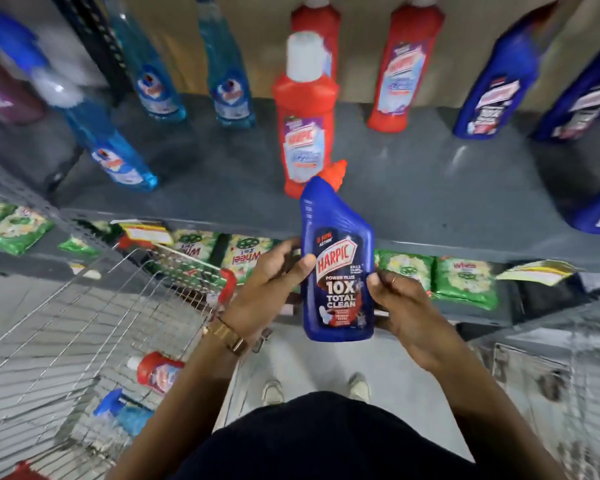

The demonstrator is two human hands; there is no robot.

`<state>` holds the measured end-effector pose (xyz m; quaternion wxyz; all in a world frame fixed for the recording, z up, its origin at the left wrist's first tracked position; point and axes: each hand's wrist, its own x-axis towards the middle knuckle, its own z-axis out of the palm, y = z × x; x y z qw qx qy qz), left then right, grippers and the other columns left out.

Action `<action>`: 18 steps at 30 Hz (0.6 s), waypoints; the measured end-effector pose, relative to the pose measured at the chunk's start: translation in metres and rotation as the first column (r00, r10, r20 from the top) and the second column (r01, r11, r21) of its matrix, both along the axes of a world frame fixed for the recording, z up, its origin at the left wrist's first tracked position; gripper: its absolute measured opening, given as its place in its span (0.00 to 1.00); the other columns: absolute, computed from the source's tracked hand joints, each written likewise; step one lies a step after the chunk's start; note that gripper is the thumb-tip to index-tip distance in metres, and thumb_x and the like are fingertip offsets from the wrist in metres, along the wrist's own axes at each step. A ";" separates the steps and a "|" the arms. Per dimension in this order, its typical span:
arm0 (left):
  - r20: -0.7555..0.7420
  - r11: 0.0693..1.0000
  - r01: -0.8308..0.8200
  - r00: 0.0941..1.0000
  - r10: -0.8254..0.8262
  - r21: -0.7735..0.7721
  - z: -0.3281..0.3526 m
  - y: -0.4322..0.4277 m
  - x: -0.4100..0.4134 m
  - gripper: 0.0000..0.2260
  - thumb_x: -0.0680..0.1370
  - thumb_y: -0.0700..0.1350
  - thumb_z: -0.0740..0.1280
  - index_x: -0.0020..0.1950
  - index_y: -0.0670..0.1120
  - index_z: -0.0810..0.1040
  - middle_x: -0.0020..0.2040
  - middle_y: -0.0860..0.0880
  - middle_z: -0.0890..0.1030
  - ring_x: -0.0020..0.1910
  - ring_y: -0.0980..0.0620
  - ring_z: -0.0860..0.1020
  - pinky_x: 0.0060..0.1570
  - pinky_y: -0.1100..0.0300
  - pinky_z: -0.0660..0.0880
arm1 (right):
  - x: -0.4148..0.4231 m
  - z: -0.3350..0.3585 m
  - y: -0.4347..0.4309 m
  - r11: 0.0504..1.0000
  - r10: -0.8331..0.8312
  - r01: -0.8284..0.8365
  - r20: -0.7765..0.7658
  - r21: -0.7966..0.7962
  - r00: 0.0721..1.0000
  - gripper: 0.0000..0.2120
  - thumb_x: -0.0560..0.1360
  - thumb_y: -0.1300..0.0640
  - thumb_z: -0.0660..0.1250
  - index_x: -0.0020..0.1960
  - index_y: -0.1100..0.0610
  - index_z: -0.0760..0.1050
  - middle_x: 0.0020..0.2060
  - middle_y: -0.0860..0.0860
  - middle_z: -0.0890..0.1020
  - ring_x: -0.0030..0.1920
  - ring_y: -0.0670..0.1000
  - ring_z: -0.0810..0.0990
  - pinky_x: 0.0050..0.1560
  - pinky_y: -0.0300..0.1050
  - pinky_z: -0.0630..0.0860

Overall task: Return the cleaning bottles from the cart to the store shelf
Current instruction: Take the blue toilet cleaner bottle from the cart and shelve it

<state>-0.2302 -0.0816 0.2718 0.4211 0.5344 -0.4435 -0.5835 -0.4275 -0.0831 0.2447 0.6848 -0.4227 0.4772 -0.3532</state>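
Note:
I hold a dark blue Harpic bottle [336, 265] with a red cap upright in front of the grey store shelf [413, 188]. My left hand [267, 289] grips its left side and my right hand [399, 303] grips its right side. Just behind it on the shelf stands a red Harpic bottle [305, 123] with a white cap. The wire cart [94, 306] is at the lower left; a red bottle [156, 372] and a light blue spray bottle [125, 414] lie in it.
The shelf also carries light blue spray bottles [153, 77], two more red bottles [402, 64] and dark blue bottles [496, 88] at the right. Green detergent packets [465, 282] fill the lower shelf. My feet [312, 389] stand on the grey floor.

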 end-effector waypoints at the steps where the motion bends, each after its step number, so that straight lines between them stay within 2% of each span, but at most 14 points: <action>1: -0.010 0.999 0.020 1.000 -0.020 -0.033 0.001 -0.006 -0.010 0.09 0.79 0.41 0.60 0.58 0.49 0.74 0.44 0.53 0.83 0.39 0.58 0.82 0.37 0.63 0.81 | -0.009 0.002 -0.004 0.999 -0.026 0.026 0.001 -0.029 1.000 0.14 0.72 0.50 0.62 0.51 0.57 0.79 0.40 0.48 0.86 0.42 0.46 0.84 0.39 0.42 0.81; 5: -0.032 0.981 0.099 0.994 -0.106 -0.169 0.007 -0.045 -0.067 0.11 0.79 0.37 0.59 0.61 0.47 0.70 0.47 0.54 0.82 0.42 0.63 0.81 0.38 0.68 0.78 | -0.063 0.005 -0.032 0.968 -0.129 0.128 0.012 -0.216 0.992 0.12 0.77 0.58 0.60 0.57 0.60 0.77 0.45 0.51 0.85 0.45 0.48 0.82 0.45 0.43 0.81; 8: -0.032 0.950 0.174 0.982 -0.188 -0.260 0.003 -0.083 -0.114 0.13 0.79 0.35 0.60 0.63 0.42 0.67 0.51 0.50 0.81 0.45 0.61 0.80 0.44 0.66 0.79 | -0.106 0.001 -0.061 0.930 -0.186 0.190 0.044 -0.313 0.982 0.12 0.79 0.63 0.56 0.59 0.61 0.74 0.48 0.53 0.83 0.48 0.46 0.81 0.48 0.39 0.78; 11: -0.028 0.924 0.213 0.972 -0.234 -0.318 -0.002 -0.119 -0.162 0.15 0.76 0.38 0.61 0.62 0.43 0.67 0.52 0.46 0.80 0.48 0.59 0.79 0.50 0.63 0.78 | -0.147 -0.006 -0.090 0.899 -0.237 0.242 0.060 -0.364 0.970 0.14 0.79 0.60 0.56 0.63 0.63 0.71 0.54 0.54 0.81 0.54 0.47 0.79 0.54 0.41 0.76; 14: -0.026 0.904 0.236 0.965 -0.262 -0.355 -0.010 -0.147 -0.204 0.15 0.75 0.39 0.61 0.62 0.41 0.67 0.55 0.41 0.78 0.51 0.55 0.78 0.54 0.61 0.77 | -0.181 -0.015 -0.114 0.872 -0.278 0.281 0.066 -0.401 0.958 0.16 0.77 0.58 0.57 0.63 0.59 0.71 0.55 0.49 0.82 0.56 0.46 0.79 0.55 0.40 0.76; 16: -0.037 0.898 0.242 0.961 -0.274 -0.367 -0.018 -0.158 -0.223 0.15 0.76 0.40 0.62 0.62 0.40 0.67 0.58 0.37 0.78 0.54 0.50 0.76 0.57 0.57 0.76 | -0.199 -0.023 -0.127 0.855 -0.311 0.293 0.031 -0.428 0.950 0.15 0.79 0.61 0.56 0.63 0.57 0.71 0.54 0.45 0.83 0.56 0.44 0.79 0.55 0.37 0.75; 18: -0.047 0.898 0.217 0.966 -0.254 -0.383 -0.023 -0.165 -0.237 0.17 0.76 0.44 0.66 0.62 0.40 0.68 0.59 0.36 0.78 0.55 0.51 0.77 0.58 0.57 0.76 | -0.214 -0.028 -0.137 0.840 -0.346 0.309 -0.001 -0.447 0.938 0.15 0.79 0.64 0.55 0.65 0.60 0.70 0.54 0.45 0.83 0.56 0.42 0.79 0.54 0.34 0.74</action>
